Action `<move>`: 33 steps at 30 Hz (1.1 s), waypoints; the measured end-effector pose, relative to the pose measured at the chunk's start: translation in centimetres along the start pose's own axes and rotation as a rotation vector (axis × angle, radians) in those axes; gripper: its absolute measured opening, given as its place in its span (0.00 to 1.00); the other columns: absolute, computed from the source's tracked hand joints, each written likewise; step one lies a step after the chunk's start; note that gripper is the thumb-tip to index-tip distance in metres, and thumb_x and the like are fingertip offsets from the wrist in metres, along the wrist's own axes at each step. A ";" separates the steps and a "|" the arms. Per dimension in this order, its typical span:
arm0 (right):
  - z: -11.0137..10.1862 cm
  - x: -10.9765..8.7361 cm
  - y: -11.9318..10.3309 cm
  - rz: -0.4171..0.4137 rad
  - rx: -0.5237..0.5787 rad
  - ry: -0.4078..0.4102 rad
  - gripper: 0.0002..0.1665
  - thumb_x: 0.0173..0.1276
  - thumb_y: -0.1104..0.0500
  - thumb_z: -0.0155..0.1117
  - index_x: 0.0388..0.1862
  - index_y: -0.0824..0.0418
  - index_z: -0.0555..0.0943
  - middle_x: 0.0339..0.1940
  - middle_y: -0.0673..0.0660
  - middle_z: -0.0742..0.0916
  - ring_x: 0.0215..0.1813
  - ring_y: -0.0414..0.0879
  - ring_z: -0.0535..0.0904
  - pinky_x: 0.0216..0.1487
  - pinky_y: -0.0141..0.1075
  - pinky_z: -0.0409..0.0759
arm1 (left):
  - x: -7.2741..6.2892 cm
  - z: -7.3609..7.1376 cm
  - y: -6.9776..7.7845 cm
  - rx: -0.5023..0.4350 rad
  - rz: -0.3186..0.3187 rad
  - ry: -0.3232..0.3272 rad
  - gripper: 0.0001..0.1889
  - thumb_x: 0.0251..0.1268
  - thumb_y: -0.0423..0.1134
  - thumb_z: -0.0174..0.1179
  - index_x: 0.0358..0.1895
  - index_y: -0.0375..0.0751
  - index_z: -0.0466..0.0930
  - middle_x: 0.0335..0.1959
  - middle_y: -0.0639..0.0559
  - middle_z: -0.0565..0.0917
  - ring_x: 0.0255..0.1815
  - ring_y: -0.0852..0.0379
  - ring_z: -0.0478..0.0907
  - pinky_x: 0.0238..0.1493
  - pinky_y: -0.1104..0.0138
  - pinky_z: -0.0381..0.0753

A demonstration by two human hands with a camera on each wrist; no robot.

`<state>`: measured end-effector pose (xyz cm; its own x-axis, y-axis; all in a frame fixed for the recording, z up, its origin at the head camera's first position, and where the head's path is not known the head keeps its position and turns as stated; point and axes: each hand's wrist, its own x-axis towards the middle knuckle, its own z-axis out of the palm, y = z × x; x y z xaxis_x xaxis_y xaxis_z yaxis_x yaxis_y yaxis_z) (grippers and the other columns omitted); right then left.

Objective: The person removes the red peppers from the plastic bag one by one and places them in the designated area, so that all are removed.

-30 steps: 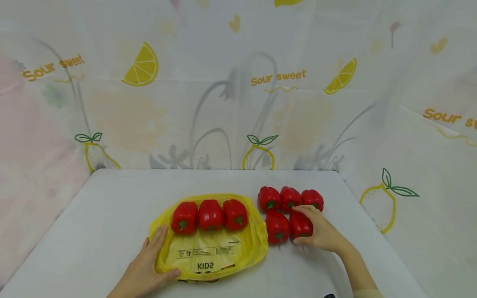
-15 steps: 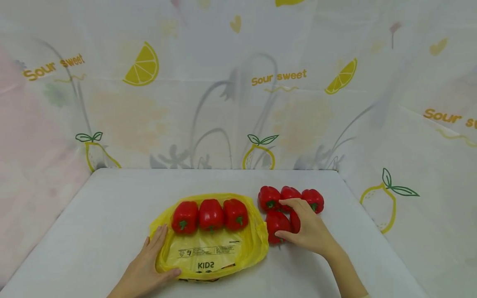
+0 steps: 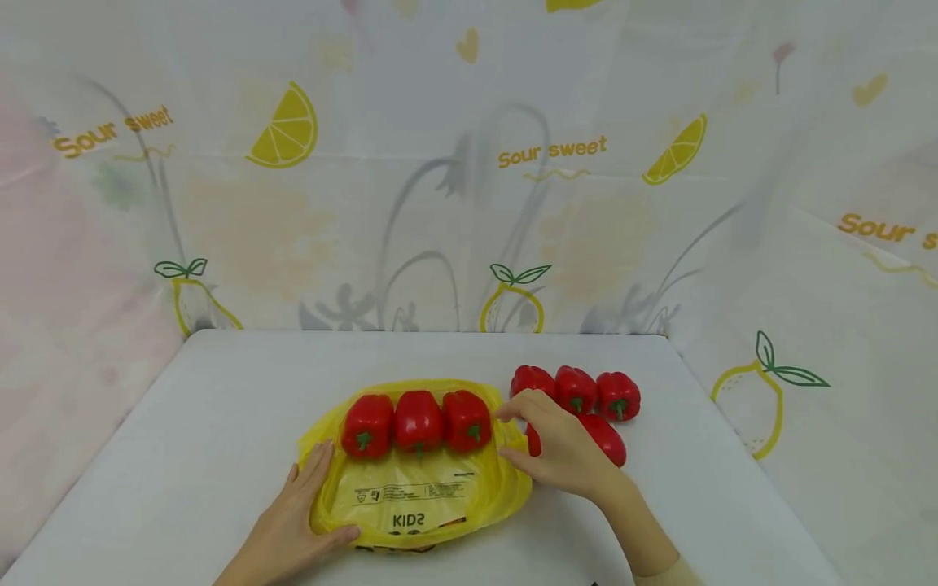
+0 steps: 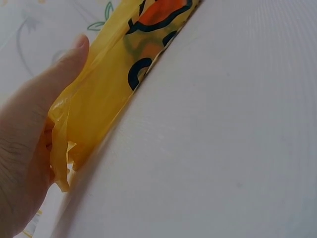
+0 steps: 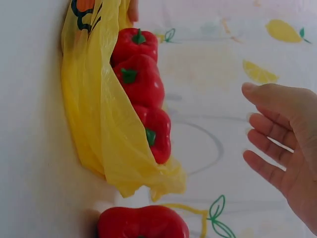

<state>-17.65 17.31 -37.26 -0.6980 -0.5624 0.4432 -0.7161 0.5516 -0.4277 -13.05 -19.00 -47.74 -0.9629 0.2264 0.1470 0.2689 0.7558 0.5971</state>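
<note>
A yellow plastic bag point(image 3: 440, 480) lies spread on the table with its mouth facing up. Three red bell peppers point(image 3: 418, 421) sit in a row in its far half, stems toward me. My left hand point(image 3: 296, 505) rests on the bag's left rim, fingers straight; the left wrist view shows its thumb point(image 4: 72, 62) against the yellow plastic. Over the bag's right rim hovers my right hand point(image 3: 560, 448), thumb and fingers apart and nothing between them, as the right wrist view shows too. It partly covers a front-row pepper point(image 3: 534, 440) beside the bag.
Right of the bag, three peppers point(image 3: 575, 391) form a back row. In front of them another pepper point(image 3: 604, 439) lies tilted, partly behind my right hand. A printed cloth point(image 3: 410, 203) hangs behind the white table point(image 3: 242, 391) and along its sides.
My right hand has moved left from the right front pepper to the bag's right rim, carrying nothing. That pepper now lies tilted. The left hand and the bagged peppers have stayed put.
</note>
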 end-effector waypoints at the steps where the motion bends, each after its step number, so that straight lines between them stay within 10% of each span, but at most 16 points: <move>1: 0.2 0.3 -0.1 -0.005 -0.004 -0.009 0.26 0.54 0.60 0.77 0.50 0.58 0.77 0.47 0.47 0.81 0.49 0.41 0.76 0.48 0.32 0.82 | 0.0 0.0 -0.1 -0.003 0.003 0.005 0.60 0.46 0.63 0.70 0.77 0.40 0.45 0.75 0.33 0.52 0.71 0.27 0.49 0.74 0.49 0.43; 6: 1.2 1.6 -0.5 -0.019 -0.007 -0.035 0.23 0.57 0.56 0.74 0.50 0.55 0.76 0.45 0.46 0.80 0.49 0.40 0.75 0.50 0.35 0.81 | -0.1 0.3 -0.2 -0.002 0.014 0.018 0.60 0.45 0.64 0.69 0.77 0.41 0.46 0.75 0.34 0.52 0.72 0.30 0.50 0.64 0.83 0.24; 14: 2.3 4.0 -0.9 0.014 0.105 -0.107 0.21 0.61 0.53 0.72 0.50 0.56 0.77 0.46 0.51 0.81 0.50 0.47 0.78 0.53 0.42 0.80 | -0.1 0.2 -0.2 0.006 0.025 0.027 0.60 0.45 0.64 0.70 0.77 0.39 0.47 0.75 0.34 0.53 0.72 0.30 0.50 0.64 0.83 0.24; 23: 3.7 5.8 -0.4 0.191 0.241 -0.189 0.24 0.63 0.52 0.69 0.54 0.61 0.75 0.51 0.54 0.81 0.55 0.49 0.78 0.57 0.43 0.78 | -0.2 -0.1 -0.1 -0.016 -0.002 0.006 0.60 0.44 0.64 0.70 0.77 0.40 0.48 0.75 0.34 0.52 0.72 0.27 0.48 0.70 0.41 0.49; 33: 4.9 6.6 0.6 0.340 0.251 -0.181 0.21 0.67 0.52 0.65 0.54 0.61 0.76 0.50 0.55 0.82 0.53 0.49 0.78 0.56 0.44 0.79 | -0.1 -0.2 -0.2 -0.002 0.023 0.016 0.60 0.45 0.64 0.70 0.77 0.39 0.47 0.75 0.33 0.53 0.71 0.25 0.48 0.64 0.35 0.55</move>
<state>-22.70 10.90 -38.45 -0.8669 -0.4864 0.1091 -0.4095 0.5699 -0.7124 -13.03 -19.27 -47.69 -0.9566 0.2340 0.1738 0.2914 0.7491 0.5949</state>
